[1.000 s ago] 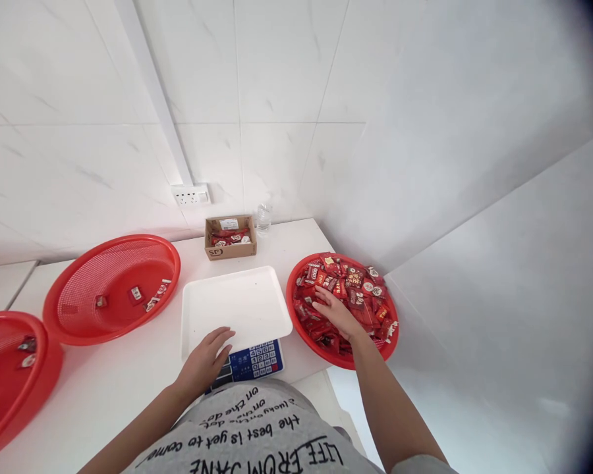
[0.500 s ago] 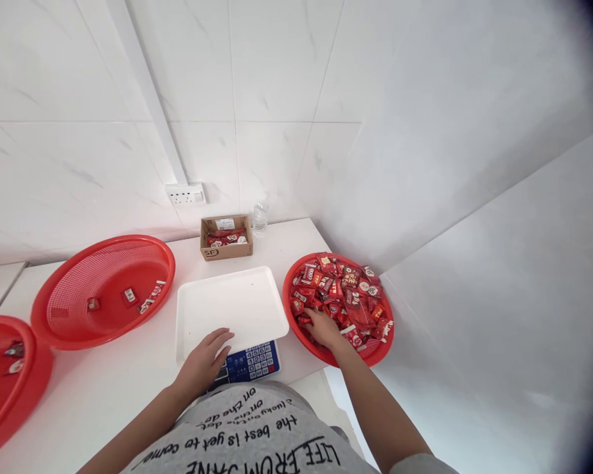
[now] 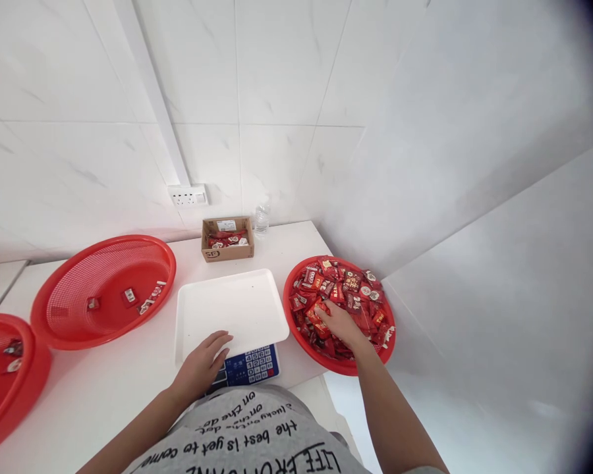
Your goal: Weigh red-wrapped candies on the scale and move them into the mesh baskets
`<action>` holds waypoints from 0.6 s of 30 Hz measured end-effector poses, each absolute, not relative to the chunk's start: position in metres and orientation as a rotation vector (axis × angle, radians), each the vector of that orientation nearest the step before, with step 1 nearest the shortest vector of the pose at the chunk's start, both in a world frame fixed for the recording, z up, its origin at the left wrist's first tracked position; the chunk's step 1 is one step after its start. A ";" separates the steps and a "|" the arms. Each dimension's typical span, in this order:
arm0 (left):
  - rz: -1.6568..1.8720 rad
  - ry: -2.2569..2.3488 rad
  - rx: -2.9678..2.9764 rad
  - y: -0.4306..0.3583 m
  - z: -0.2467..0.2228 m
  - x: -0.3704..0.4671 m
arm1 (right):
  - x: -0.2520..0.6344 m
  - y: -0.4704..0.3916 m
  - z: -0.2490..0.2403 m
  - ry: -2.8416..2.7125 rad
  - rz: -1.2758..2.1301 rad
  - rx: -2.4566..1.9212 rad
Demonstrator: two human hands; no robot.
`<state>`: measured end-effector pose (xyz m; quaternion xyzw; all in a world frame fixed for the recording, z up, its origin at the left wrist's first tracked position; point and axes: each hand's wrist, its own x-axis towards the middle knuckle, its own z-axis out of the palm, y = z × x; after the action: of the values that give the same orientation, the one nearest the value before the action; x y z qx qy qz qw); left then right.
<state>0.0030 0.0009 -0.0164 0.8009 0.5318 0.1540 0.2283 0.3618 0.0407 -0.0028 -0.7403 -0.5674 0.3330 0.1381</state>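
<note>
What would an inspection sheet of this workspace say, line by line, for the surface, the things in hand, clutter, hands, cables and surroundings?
Surface: white table, set in a corner.
Things in hand: red basket heaped with red packets; white tray bare, sitting on a scale with a blue keypad.
Clutter: two more red baskets, one holding a few packets, one at the left edge; cardboard box with packets; small clear bottle.
Hands: left hand rests on the tray's near edge; right hand is in the packets, grip unclear.
Cables: nothing seen; wall socket looks unused.
Surroundings: white tiled walls.
</note>
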 end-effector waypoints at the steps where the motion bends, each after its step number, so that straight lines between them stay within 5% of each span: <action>1: 0.424 1.465 2.203 0.001 -0.016 0.003 | 0.360 0.040 0.001 -1.680 0.987 -2.131; 6: 0.410 1.460 2.199 0.001 -0.015 0.002 | 0.347 0.044 0.012 -1.886 1.167 -2.028; 12: 0.402 1.463 2.203 0.000 -0.013 0.001 | 0.336 0.055 0.008 -1.796 0.851 -2.232; 18: 0.417 1.474 2.189 -0.002 -0.016 0.000 | 0.332 0.052 0.003 -1.935 1.074 -2.141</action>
<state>0.0002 -0.0022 -0.0164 0.7969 0.5366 0.1516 0.2325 0.3322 0.0525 0.0034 -0.6949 -0.6281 0.3487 0.0313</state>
